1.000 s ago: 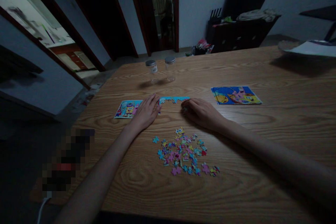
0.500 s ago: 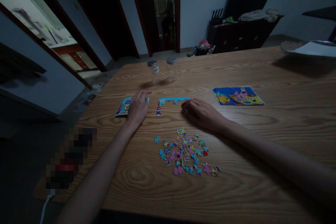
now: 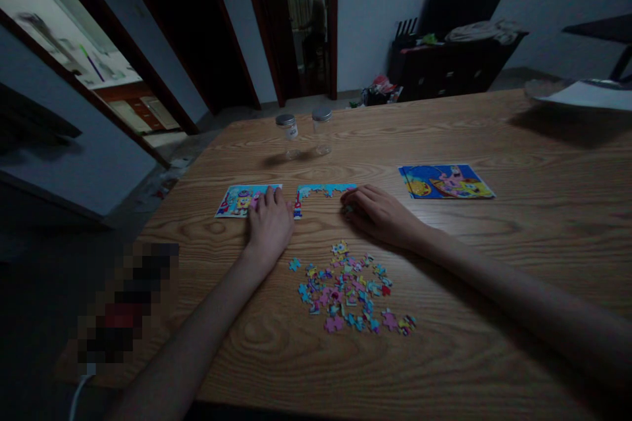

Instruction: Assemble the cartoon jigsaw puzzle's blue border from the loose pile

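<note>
My left hand (image 3: pixel 270 227) lies open over the right part of a colourful cartoon picture card (image 3: pixel 236 202), fingers stretched forward. To the right of that card, a partly joined jigsaw (image 3: pixel 320 189) forms a top strip and a left side strip. My right hand (image 3: pixel 380 214) rests at the strip's right end, its fingers curled. A bit of a puzzle piece (image 3: pixel 348 209) shows under the fingertips; most of it is hidden. Nearer to me, a loose heap of puzzle pieces (image 3: pixel 345 289) in pink, blue and yellow is spread on the wooden table (image 3: pixel 474 302).
Two lidded clear jars (image 3: pixel 322 131) stand beyond the jigsaw. Another cartoon card (image 3: pixel 447 181) lies to the right. A blurred-out object (image 3: pixel 128 302) with a white cable sits at the left edge. A person (image 3: pixel 313 23) is in the far doorway.
My left hand has slid right and toward me, uncovering more of the picture card, which now lies flatter. My right hand stays nearly still at the strip's end.
</note>
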Action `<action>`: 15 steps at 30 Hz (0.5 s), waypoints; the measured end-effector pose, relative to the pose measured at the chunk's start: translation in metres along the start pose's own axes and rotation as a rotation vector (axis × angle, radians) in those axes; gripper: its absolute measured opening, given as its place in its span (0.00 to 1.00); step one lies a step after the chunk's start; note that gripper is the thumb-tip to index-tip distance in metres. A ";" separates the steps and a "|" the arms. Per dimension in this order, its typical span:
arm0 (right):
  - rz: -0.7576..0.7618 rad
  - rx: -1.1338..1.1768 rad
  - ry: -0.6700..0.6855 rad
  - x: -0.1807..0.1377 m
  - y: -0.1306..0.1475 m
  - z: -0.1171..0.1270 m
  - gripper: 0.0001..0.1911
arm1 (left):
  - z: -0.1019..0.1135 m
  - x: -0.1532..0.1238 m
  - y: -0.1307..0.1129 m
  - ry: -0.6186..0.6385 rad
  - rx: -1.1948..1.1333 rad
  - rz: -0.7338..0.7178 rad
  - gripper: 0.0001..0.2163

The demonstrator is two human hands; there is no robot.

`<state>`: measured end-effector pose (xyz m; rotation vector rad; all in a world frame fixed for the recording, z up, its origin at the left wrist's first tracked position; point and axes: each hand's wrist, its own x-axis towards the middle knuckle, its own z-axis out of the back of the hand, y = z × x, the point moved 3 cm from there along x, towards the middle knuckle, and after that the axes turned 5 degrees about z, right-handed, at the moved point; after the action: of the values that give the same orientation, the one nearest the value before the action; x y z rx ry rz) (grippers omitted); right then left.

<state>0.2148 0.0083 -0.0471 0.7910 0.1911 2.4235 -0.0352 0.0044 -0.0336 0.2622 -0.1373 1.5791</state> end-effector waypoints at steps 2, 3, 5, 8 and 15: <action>-0.002 -0.003 0.003 0.000 0.000 0.000 0.09 | -0.005 0.003 0.002 -0.013 0.001 -0.002 0.21; -0.004 -0.006 0.008 0.001 0.000 0.000 0.09 | -0.007 0.005 0.003 -0.021 -0.001 -0.004 0.21; -0.010 -0.010 0.014 0.001 0.000 0.000 0.08 | -0.011 0.007 0.004 -0.043 -0.016 -0.010 0.22; -0.013 -0.015 0.024 0.001 0.001 0.000 0.08 | -0.012 0.008 0.002 -0.088 -0.046 -0.036 0.23; 0.011 -0.058 -0.003 0.000 0.001 0.002 0.07 | 0.001 0.002 -0.013 -0.144 -0.214 -0.181 0.20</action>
<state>0.2158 0.0075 -0.0455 0.7715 0.1156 2.4271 -0.0216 0.0068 -0.0327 0.2140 -0.3821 1.3532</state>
